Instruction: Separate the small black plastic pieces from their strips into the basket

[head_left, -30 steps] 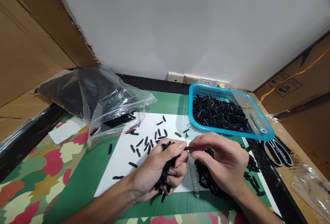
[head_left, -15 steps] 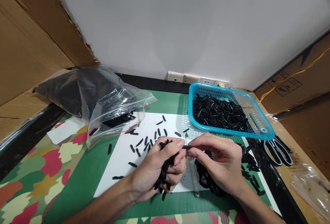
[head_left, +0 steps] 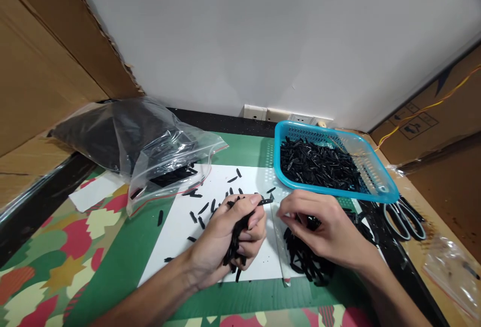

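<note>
Head view: I log one worktop (head_left: 112, 272) with a patterned green mat; the white sheet (head_left: 176, 247) lying on it is my landmark.
Left hand (head_left: 229, 236): over the near middle of the white sheet; its fingers (head_left: 252, 222) are curled closed round a bundle of black pieces (head_left: 235, 244), with one piece sticking out past the thumb tip toward the far right.
Right hand (head_left: 326, 231): over the right edge of the white sheet, palm down; fingers bent onto the loose pile. I cannot tell whether they pinch a piece.
Loose pile of black pieces (head_left: 304, 262): at the right near corner of the white sheet, partly under the right hand.
Scattered black pieces (head_left: 203, 209): on the far half of the white sheet, well apart from one another.
Clear strip (head_left: 281, 257): along the right edge of the white sheet, between the two hands.
Blue basket (head_left: 376, 186): beyond the far right corner of the white sheet, holding many black pieces.
Plastic bag (head_left: 150, 141): at the far left corner of the white sheet, mouth overlapping it, dark contents inside.
Scissors (head_left: 404, 216): right of the white sheet, just past the blue basket's near corner.
</note>
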Action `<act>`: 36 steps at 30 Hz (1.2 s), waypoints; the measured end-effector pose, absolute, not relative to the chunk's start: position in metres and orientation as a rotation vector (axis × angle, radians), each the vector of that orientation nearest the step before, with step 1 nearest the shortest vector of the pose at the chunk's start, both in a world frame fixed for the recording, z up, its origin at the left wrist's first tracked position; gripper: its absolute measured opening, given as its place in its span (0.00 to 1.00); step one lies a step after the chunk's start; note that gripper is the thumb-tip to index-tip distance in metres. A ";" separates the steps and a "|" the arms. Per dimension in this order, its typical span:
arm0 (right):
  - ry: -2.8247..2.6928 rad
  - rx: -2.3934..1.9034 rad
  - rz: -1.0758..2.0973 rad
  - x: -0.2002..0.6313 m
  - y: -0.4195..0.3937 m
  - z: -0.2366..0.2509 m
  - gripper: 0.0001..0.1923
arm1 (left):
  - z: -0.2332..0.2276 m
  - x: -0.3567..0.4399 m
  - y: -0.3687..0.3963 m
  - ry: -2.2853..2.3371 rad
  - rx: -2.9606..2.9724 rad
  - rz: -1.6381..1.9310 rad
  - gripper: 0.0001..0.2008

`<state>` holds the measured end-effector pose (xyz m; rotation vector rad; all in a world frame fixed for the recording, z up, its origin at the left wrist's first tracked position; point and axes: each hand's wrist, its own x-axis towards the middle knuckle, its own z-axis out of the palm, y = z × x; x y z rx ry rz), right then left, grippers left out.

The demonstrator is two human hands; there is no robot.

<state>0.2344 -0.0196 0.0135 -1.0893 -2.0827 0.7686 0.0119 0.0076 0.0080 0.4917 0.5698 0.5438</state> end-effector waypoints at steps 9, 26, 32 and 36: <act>-2.707 -1.237 0.485 0.228 -0.018 0.006 0.10 | 0.011 0.007 0.014 0.602 0.549 0.585 0.25; -1.054 -0.780 1.103 0.233 -0.023 0.018 0.14 | 0.004 0.020 -0.004 0.464 0.685 0.441 0.27; -0.791 -0.902 1.242 0.204 -0.024 0.016 0.18 | 0.006 0.025 -0.006 0.478 0.660 0.401 0.27; -0.766 -0.958 1.165 0.204 -0.027 0.014 0.13 | 0.004 0.026 -0.006 0.470 0.660 0.352 0.28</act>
